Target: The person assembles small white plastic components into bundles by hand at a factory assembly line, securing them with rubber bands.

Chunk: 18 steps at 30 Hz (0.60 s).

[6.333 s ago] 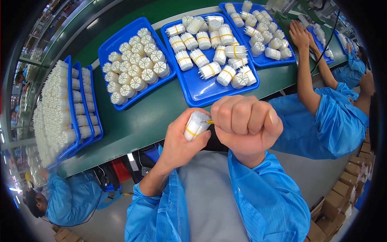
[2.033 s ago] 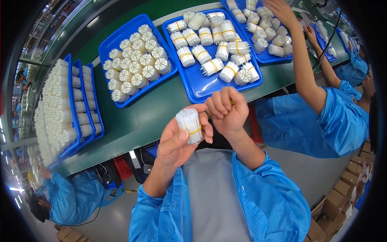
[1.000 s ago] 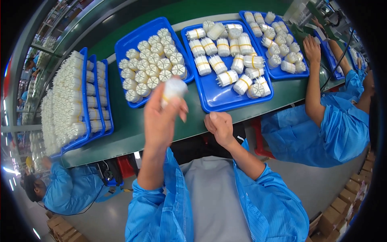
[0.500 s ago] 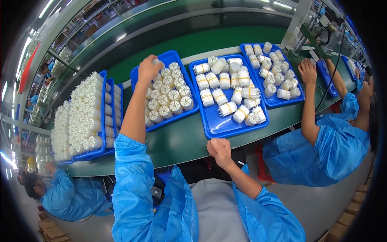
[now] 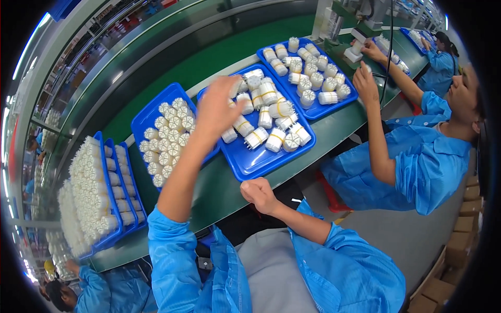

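My left hand (image 5: 218, 107) is stretched out over the green table, fingers apart and holding nothing I can see, hovering at the left end of the middle blue tray (image 5: 249, 166). White bundles (image 5: 271, 138) tied with yellow bands lie in that tray. To its left, another blue tray (image 5: 147, 116) holds upright white bundles (image 5: 166, 151). My right hand (image 5: 258, 194) is curled into a fist at the table's near edge, with nothing showing in it.
A third blue tray (image 5: 348, 99) of bundles lies at the right, where a co-worker's hand (image 5: 365, 83) rests. Stacked blue trays (image 5: 112, 208) full of white bundles stand at far left. Cardboard boxes (image 5: 462, 245) sit on the floor at right.
My left hand put the banded bundle in the left tray and has swung right, empty, over the middle tray. My right hand dropped to the table edge and stays closed.
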{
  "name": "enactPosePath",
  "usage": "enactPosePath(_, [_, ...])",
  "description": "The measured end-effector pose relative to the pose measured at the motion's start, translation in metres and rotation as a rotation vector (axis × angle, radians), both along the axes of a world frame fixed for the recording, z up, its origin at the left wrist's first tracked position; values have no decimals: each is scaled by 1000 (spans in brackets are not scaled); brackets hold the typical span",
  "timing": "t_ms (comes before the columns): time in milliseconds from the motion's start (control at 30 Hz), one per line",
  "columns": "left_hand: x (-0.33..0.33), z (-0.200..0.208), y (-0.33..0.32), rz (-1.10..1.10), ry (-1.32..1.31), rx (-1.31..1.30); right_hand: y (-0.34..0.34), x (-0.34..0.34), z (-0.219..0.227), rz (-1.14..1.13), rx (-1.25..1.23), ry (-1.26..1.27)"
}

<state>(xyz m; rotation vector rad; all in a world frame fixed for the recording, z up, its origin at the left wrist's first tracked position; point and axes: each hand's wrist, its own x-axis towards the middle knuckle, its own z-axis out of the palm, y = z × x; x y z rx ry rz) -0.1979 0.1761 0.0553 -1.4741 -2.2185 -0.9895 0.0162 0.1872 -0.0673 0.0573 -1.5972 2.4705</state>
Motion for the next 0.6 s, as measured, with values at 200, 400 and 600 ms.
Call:
enactPosePath(200, [59, -16, 69, -166, 105, -310, -3, 1, 5, 7, 20, -21])
enactPosePath(400, [50, -20, 29, 10, -573, 79, -5, 3, 6, 31, -16, -32])
enactPosePath(600, [87, -26, -73, -425, -1727, 857, -4, 3, 8, 0, 5, -38])
